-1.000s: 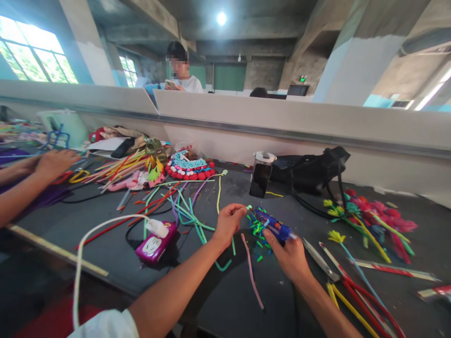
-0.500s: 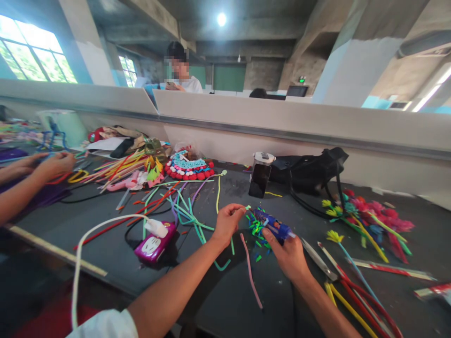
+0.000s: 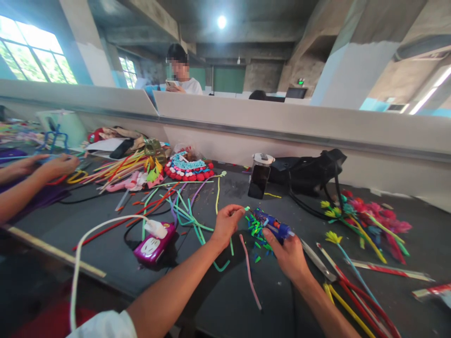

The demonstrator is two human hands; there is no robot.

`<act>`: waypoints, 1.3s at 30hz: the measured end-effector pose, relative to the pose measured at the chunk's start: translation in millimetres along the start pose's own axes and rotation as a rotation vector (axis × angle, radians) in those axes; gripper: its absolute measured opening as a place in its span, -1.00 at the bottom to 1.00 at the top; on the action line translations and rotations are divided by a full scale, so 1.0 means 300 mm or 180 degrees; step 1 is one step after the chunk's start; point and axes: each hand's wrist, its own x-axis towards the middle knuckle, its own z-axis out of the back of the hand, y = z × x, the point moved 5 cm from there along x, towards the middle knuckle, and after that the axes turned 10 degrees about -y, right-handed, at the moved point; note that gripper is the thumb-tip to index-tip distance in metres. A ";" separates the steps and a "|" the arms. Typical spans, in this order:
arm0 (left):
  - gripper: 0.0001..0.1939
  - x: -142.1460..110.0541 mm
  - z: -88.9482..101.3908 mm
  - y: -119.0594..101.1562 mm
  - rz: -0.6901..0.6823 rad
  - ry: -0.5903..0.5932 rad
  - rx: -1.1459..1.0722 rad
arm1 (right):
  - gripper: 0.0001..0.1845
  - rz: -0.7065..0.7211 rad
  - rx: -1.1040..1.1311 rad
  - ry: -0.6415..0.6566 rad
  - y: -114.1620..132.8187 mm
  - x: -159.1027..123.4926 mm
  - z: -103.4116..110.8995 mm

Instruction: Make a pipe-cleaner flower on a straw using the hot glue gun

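Note:
My left hand (image 3: 226,223) is closed in a pinch on a small light-green pipe-cleaner piece (image 3: 247,208) just above the dark table (image 3: 105,249). My right hand (image 3: 289,256) grips a blue glue gun (image 3: 273,224) whose nozzle points at that green piece. Small cut green and blue bits (image 3: 259,234) lie scattered under the gun. A pink pipe cleaner (image 3: 249,272) lies between my two hands.
A purple power strip (image 3: 153,244) with a white plug and cable sits at the left. Loose pipe cleaners (image 3: 183,211), a bead-like craft piece (image 3: 188,166), a jar with a phone (image 3: 259,178), a black bag (image 3: 310,171) and pipe-cleaner flowers (image 3: 366,220) lie around. Another person's hands (image 3: 52,165) work at the far left.
My hands have stayed nearly still on the green piece and glue gun. The other person's hands at the left have shifted slightly.

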 end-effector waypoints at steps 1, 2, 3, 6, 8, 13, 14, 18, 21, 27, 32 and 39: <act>-0.74 0.001 0.001 0.000 -0.0015 -0.0005 0.0001 | -0.59 -0.0003 0.0002 -0.0008 -0.001 0.001 0.001; -0.74 0.001 0.001 0.001 -0.0026 -0.0013 0.0002 | -0.59 -0.0014 0.0011 -0.0016 -0.003 0.001 0.001; -0.74 0.002 0.002 0.002 -0.0029 -0.0020 -0.0001 | -0.59 -0.0031 0.0034 -0.0022 -0.006 0.002 0.001; -0.74 0.003 0.002 0.006 -0.0001 -0.0012 -0.0039 | -0.58 -0.0115 0.0120 -0.0002 -0.013 0.001 0.002; -0.73 0.003 0.002 0.008 0.0024 -0.0008 -0.0074 | -0.56 -0.0147 0.0124 0.0018 -0.013 0.000 0.003; -0.67 0.002 0.002 0.007 0.0077 -0.0026 -0.0158 | -0.58 -0.0012 0.0114 0.0012 0.005 0.000 0.007; -0.66 0.002 0.001 0.008 0.0086 -0.0028 -0.0173 | -0.58 -0.0004 0.0118 0.0023 0.006 0.000 0.005; -0.69 0.000 0.000 0.005 0.0057 -0.0047 -0.0148 | -0.58 -0.0035 0.0113 0.0067 -0.005 0.000 -0.003; -0.72 -0.001 0.000 0.003 0.0019 -0.0034 -0.0087 | -0.56 -0.0062 0.0097 0.0071 -0.011 0.001 -0.005; -0.74 -0.003 -0.003 0.005 0.0066 0.0004 -0.0048 | -0.55 -0.0180 0.0073 0.0056 -0.022 0.005 -0.002; -0.67 -0.001 0.000 0.003 0.0141 -0.0053 -0.0229 | -0.57 -0.0256 0.0306 0.0040 -0.027 0.004 0.002; -0.60 0.009 0.003 0.012 0.0299 -0.0034 -0.0480 | -0.68 -0.0175 0.1015 -0.0406 -0.008 -0.020 0.021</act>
